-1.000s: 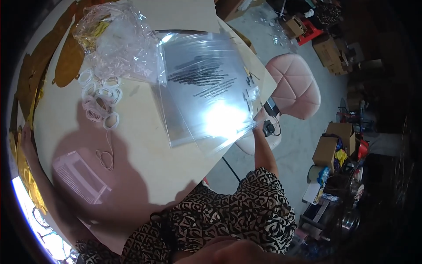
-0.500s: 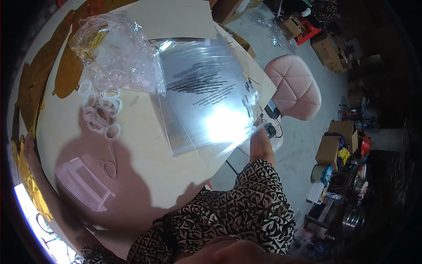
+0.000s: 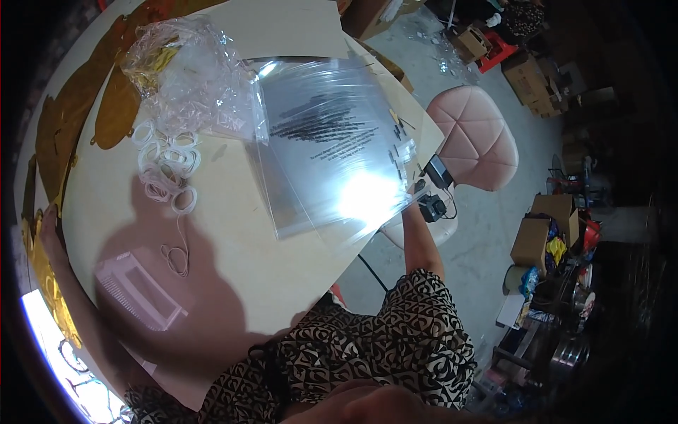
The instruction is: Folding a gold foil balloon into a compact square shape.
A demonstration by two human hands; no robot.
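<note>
At the far left rim, my left hand [image 3: 49, 232] is closed at the edge of a shiny gold foil piece [image 3: 53, 290], which hangs along the table's side. My right forearm reaches up to the lower right corner of a stack of clear plastic bags [image 3: 304, 169] with dark print. Glare and the bags' edge hide most of my right hand [image 3: 411, 205], so its fingers cannot be made out. Left of the stack lie several small coils of white cord [image 3: 169, 162] and a crumpled clear plastic bag [image 3: 194, 85] with something yellow in it.
A white slatted plastic piece [image 3: 141, 291] lies in my shadow on the pale table [image 3: 233, 205]. Flat gold foil shapes [image 3: 116, 106] cover its far left. A pink padded chair [image 3: 473, 134] stands right, with black devices [image 3: 432, 207] on its seat. Cardboard boxes [image 3: 530, 240] stand farther right.
The view has shifted slightly. My right hand has drawn a little away from the chair, so more of the black devices shows. My left hand stays at the gold foil.
</note>
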